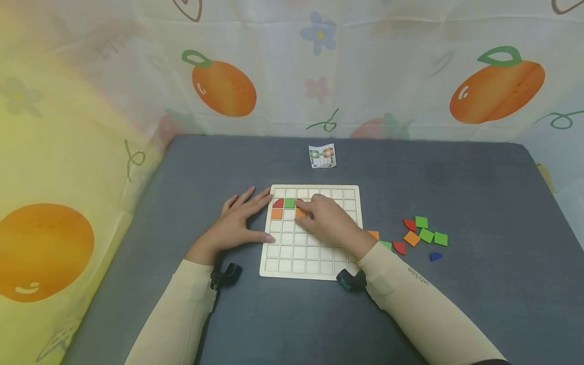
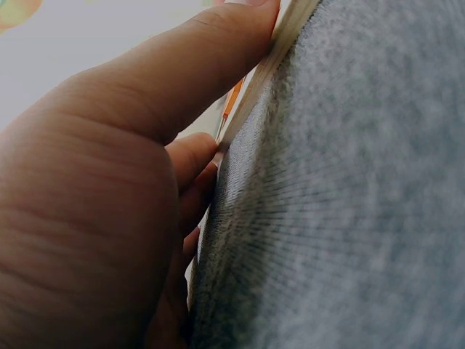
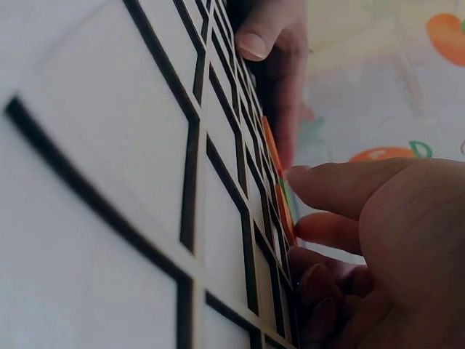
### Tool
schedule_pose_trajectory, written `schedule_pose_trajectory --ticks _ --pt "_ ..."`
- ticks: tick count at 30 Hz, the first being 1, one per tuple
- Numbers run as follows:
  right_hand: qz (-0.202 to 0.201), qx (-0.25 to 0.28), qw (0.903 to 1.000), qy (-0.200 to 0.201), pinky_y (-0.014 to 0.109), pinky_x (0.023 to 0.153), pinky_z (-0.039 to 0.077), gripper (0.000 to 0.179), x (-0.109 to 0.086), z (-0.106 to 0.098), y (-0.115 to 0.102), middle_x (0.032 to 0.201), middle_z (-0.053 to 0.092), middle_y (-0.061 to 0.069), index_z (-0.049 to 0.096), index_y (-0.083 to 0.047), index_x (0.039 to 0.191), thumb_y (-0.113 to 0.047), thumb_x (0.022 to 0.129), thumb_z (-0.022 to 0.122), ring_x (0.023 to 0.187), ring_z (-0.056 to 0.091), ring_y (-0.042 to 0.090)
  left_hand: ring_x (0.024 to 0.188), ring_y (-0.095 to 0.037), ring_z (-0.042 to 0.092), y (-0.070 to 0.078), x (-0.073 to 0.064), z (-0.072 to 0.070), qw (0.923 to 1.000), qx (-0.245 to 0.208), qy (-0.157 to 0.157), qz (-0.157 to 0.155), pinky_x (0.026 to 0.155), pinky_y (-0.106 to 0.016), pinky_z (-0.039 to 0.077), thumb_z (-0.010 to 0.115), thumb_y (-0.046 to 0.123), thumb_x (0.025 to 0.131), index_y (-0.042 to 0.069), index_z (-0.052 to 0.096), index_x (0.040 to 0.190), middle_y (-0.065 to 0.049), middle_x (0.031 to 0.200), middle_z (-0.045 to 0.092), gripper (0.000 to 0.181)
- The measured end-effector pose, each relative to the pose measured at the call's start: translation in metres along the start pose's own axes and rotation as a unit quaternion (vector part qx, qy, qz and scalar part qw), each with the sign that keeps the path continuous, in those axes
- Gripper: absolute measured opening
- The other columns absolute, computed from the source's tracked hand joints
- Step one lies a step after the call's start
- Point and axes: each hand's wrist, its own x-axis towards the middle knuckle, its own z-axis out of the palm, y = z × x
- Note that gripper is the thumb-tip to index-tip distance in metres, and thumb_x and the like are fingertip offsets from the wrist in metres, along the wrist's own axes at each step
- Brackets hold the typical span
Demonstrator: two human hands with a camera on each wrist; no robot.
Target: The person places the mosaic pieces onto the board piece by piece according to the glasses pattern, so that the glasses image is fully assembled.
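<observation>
Board (image 1: 299, 253), pale and gridded, is found flat on the grey desk (image 1: 283, 324). Its left edge is met by the left hand (image 1: 237, 223), whose grip is wide: fingers spread, thumb resting on the rim. The right hand (image 1: 330, 220) is held over the board with a narrow grip; whether a piece is pinched in it cannot be told. At its fingertips, an orange square (image 1: 300, 213) is seen in the 3rd column, with a sliver of red just above. Further left are noted a red quarter-round (image 1: 278, 203), a green square (image 1: 289, 203) and an outer orange square (image 1: 276, 214).

Risks are judged as follows. Laid pieces could be nudged from their cells if the right fingers are dragged sideways. The board could be skewed if it is pushed while lightly steadied. Of the 9 loose pieces (image 1: 426, 235) in sight, 2 — partly covered by the right sleeve (image 1: 424, 299) — could be swept aside by the forearm.

The loose pieces and the patterned card (image 1: 322, 155) are shown by the head view alone. Thumb contact at the board's edge is shown closely by the left wrist view; the right fingers' undersides — by the right wrist view, too shallow for seating to be confirmed.
</observation>
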Motion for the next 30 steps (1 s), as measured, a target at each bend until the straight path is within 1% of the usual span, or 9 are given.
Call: schedule_pose_trajectory --ticks 7,20,24,27,30 --pt "-0.005 -0.04 0.9991 -0.009 0.036 0.07 0.046 0.055 -0.0004 -0.0005 -0.001 0.098 0.056 0.003 0.057 -0.008 0.159 -0.033 0.11 0.066 0.078 0.051 0.02 0.166 -0.022 0.003 0.0009 0.0011 -0.0001 1.0 -0.001 0.0 0.0 0.125 -0.06 -0.004 0.09 0.065 0.082 0.024 0.037 0.172 0.014 0.177 0.024 0.112" --pt "0.002 -0.069 0.997 -0.036 0.036 0.074 0.048 0.063 -0.0028 -0.0037 -0.004 0.104 0.054 0.005 0.05 -0.008 0.163 -0.036 0.11 0.069 0.081 0.052 0.02 0.166 -0.024 0.004 0.0027 0.0006 -0.0005 1.0 -0.004 0.001 -0.002 0.125 -0.061 -0.004 0.091 0.063 0.082 0.022 0.037 0.172 0.012 0.177 0.024 0.112" --pt "0.004 -0.046 0.9985 -0.028 0.036 0.076 0.048 0.062 -0.004 -0.0039 -0.0023 0.106 0.056 0.004 0.052 -0.01 0.163 -0.035 0.109 0.07 0.083 0.053 0.019 0.166 -0.024 0.004 0.0026 0.0007 -0.0005 1.0 -0.002 -0.001 -0.003 0.125 -0.061 -0.004 0.09 0.064 0.082 0.023 0.037 0.172 0.012 0.178 0.024 0.112" --pt "0.006 -0.004 0.9999 -0.01 0.038 0.077 0.047 0.064 -0.0052 -0.0046 0.0006 0.103 0.057 0.002 0.052 -0.012 0.164 -0.035 0.108 0.071 0.085 0.053 0.019 0.166 -0.024 0.004 0.003 0.0005 -0.0007 1.0 0.0 -0.001 -0.004 0.125 -0.061 -0.004 0.09 0.064 0.082 0.023 0.037 0.172 0.012 0.178 0.025 0.112" --pt "0.0 0.048 0.9988 0.011 0.039 0.08 0.047 0.066 -0.0061 -0.0077 0.0032 0.102 0.058 0.001 0.05 -0.012 0.165 -0.036 0.107 0.071 0.089 0.054 0.018 0.166 -0.025 0.004 0.0037 0.0001 -0.0009 1.0 0.0 -0.002 -0.006 0.125 -0.062 -0.004 0.091 0.063 0.082 0.022 0.038 0.172 0.011 0.178 0.025 0.112"
